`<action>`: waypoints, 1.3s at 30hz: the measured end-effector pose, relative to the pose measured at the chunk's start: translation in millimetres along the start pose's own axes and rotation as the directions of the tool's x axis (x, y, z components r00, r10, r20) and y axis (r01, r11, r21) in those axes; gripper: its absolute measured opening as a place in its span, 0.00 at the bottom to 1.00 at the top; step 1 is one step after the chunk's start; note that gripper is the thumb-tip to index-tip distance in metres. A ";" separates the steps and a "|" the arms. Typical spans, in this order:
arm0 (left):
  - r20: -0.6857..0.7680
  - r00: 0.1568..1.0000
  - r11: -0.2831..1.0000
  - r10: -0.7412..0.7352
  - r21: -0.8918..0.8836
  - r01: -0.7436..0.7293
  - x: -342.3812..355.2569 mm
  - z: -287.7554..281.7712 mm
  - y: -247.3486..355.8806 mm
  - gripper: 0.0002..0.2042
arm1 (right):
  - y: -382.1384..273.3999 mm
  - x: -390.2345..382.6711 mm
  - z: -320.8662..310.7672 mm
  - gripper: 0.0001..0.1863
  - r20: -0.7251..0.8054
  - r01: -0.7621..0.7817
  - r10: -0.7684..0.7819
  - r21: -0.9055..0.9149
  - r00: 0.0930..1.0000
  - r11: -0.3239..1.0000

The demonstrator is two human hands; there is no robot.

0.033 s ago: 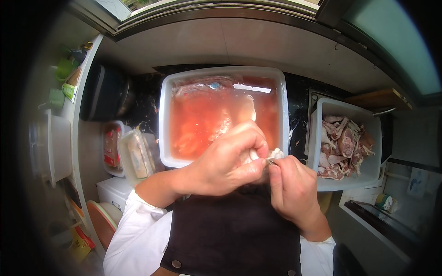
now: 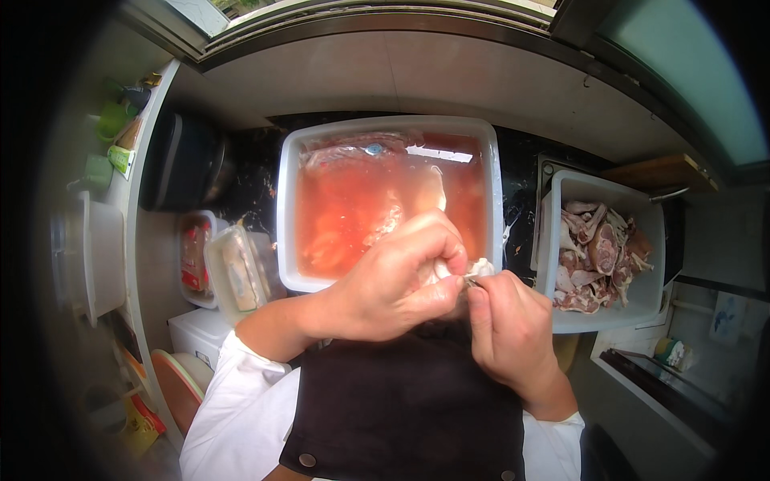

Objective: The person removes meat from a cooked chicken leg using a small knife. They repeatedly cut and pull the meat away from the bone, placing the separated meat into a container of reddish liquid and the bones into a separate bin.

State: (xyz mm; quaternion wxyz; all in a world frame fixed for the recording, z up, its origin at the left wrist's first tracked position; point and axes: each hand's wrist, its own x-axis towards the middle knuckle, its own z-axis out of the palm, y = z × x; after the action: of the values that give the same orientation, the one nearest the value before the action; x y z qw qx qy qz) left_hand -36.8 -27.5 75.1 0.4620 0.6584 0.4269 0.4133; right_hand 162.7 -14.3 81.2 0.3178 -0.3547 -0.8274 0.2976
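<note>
Head view: nothing moved, both hands locked on pale meat piece.
Left hand fingers clench it; right hand fingers pinch small metal tool at its edge, over tub rim.

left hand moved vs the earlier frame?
No. The left hand sits in the same spot against the near rim of the big white tub, fingers pinching the pale piece at the tub's near right corner, as before.

Lidded clear containers, black pot
</note>
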 end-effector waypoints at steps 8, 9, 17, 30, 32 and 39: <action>0.001 1.000 1.000 0.007 0.015 -0.007 -0.4 -0.2 1.3 0.06 | -1.3 0.0 -0.2 0.03 0.025 0.001 -0.001 -0.011 1.000 1.000; 0.000 1.000 1.000 0.007 0.016 -0.007 -0.3 -0.1 1.4 0.06 | -1.3 -0.1 -0.2 0.03 0.024 -0.003 0.003 -0.006 1.000 1.000; 0.003 1.000 1.000 0.004 0.014 -0.004 -1.8 -0.1 2.5 0.05 | -0.8 -1.4 2.3 0.02 0.020 0.006 -0.006 -0.022 1.000 1.000; -0.031 0.999 0.999 -0.035 0.003 0.035 -3.8 -0.2 0.5 0.05 | 3.1 0.5 6.7 0.05 0.000 0.050 -0.050 -0.067 0.999 0.996; -0.036 0.998 0.998 -0.054 -0.017 0.054 -4.0 -0.3 -0.6 0.05 | 4.2 0.8 7.9 0.05 -0.018 0.031 -0.032 -0.054 0.999 0.998; -0.029 0.997 0.997 -0.073 -0.037 0.071 -3.3 -2.2 -3.5 0.05 | 2.0 1.4 7.1 0.05 -0.039 0.033 -0.038 -0.121 0.999 0.992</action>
State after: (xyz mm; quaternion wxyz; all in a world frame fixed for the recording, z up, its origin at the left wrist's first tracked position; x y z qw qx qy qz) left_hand -40.4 -29.3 71.8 0.4817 0.6277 0.4499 0.4141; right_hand 157.6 -14.0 75.8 0.3179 -0.3644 -0.8434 0.2343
